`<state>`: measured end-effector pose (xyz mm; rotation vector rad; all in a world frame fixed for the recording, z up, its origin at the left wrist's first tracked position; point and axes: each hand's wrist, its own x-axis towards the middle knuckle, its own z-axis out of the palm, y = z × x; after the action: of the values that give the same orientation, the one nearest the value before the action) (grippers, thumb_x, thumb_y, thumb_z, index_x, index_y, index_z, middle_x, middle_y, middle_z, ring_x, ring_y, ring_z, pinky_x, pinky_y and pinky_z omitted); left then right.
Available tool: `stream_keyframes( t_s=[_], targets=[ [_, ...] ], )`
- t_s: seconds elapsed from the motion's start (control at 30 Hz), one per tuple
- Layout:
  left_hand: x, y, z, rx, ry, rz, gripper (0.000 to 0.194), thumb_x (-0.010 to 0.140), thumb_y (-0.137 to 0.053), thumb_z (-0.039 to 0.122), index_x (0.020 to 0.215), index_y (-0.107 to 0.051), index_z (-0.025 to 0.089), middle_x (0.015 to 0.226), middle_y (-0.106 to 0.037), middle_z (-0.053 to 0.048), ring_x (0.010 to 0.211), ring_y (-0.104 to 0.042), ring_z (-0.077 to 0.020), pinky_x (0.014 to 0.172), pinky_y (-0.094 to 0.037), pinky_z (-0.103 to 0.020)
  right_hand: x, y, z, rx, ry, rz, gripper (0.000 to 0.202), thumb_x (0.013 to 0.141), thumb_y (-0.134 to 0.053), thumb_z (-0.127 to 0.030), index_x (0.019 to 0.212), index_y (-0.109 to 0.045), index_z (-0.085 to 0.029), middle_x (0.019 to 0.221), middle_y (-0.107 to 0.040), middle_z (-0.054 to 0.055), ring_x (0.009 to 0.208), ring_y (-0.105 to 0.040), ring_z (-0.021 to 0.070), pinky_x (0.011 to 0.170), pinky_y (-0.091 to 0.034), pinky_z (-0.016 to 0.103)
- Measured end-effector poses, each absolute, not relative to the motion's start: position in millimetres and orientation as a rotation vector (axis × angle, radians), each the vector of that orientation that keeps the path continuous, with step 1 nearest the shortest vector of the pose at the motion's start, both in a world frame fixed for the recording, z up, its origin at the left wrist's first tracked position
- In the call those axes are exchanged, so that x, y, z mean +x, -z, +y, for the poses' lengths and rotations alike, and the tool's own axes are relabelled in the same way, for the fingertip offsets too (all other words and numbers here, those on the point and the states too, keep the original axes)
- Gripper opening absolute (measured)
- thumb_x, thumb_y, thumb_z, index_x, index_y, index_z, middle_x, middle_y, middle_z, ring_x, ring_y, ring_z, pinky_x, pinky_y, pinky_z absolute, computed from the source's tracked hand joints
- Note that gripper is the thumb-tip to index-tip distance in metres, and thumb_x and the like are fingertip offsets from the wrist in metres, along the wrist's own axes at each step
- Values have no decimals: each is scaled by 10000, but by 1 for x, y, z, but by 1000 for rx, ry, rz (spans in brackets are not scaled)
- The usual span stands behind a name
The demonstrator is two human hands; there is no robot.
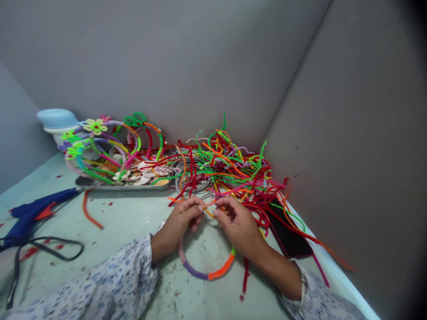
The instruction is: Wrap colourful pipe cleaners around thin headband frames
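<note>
Both hands meet at the middle of the table over a hoop (208,274) wrapped in pink, purple, orange and green fuzzy stems. My left hand (187,218) pinches one end of a short yellow-orange stem (209,213). Its other end is between the thumb and fingers of my right hand (236,222). The upper part of the hoop is hidden beneath my hands. Just beyond them lies a tangled heap of colourful fuzzy stems (230,164), with a coil of grey wire (193,173) at its left side.
A metal tray (126,188) of round pieces stands at the back left, with decorated hoops (116,142) and a blue-lidded container (58,120). A blue glue gun (33,213) with a dark cord lies left. A dark flat object (290,235) lies right, beside the wall (360,146).
</note>
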<state>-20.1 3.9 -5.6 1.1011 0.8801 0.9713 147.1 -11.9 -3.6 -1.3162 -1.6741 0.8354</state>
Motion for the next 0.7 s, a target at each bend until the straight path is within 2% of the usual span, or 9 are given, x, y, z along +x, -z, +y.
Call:
stream_keyframes(
  t_s=[0.1, 0.2, 0.37, 0.53, 0.7],
  targets=[
    [-21, 4, 6, 995, -998, 870, 88, 778, -520, 240, 799, -517, 155, 563, -423, 48, 466, -360, -67, 414, -283, -159, 145, 5, -15, -1307, -761, -1622, 236, 823, -521, -255, 1055, -525, -214, 955, -604, 54, 758, -566, 161, 705, -465, 281],
    [-21, 2, 7, 938, -1015, 863, 76, 781, -514, 228, 796, -508, 154, 544, -418, 53, 441, -343, -56, 406, -260, -148, 144, 7, -15, -1274, -816, -1555, 351, 825, -517, -231, 1171, -453, -234, 1069, -576, 68, 750, -588, 144, 715, -485, 286],
    [-22, 2, 8, 909, -1041, 827, 121, 815, -507, 249, 757, -490, 144, 545, -420, 52, 416, -337, -34, 403, -235, -139, 141, 9, -14, -1209, -930, -1434, 373, 818, -539, -247, 1176, -436, -243, 978, -574, 50, 679, -589, 131, 602, -505, 262],
    [-25, 4, 9, 905, -970, 754, 85, 831, -500, 230, 802, -506, 150, 559, -445, 44, 429, -385, -41, 417, -266, -144, 143, 2, -13, -1181, -1016, -1435, 236, 834, -524, -280, 1060, -536, -212, 883, -606, 32, 557, -543, 100, 497, -475, 226],
    [-24, 6, 8, 912, -935, 716, 129, 840, -521, 274, 786, -517, 157, 563, -458, 42, 439, -406, -54, 423, -299, -158, 149, -2, -10, -1224, -951, -1494, 242, 837, -535, -300, 1052, -592, -205, 957, -651, 56, 620, -575, 123, 507, -460, 231]
  ],
)
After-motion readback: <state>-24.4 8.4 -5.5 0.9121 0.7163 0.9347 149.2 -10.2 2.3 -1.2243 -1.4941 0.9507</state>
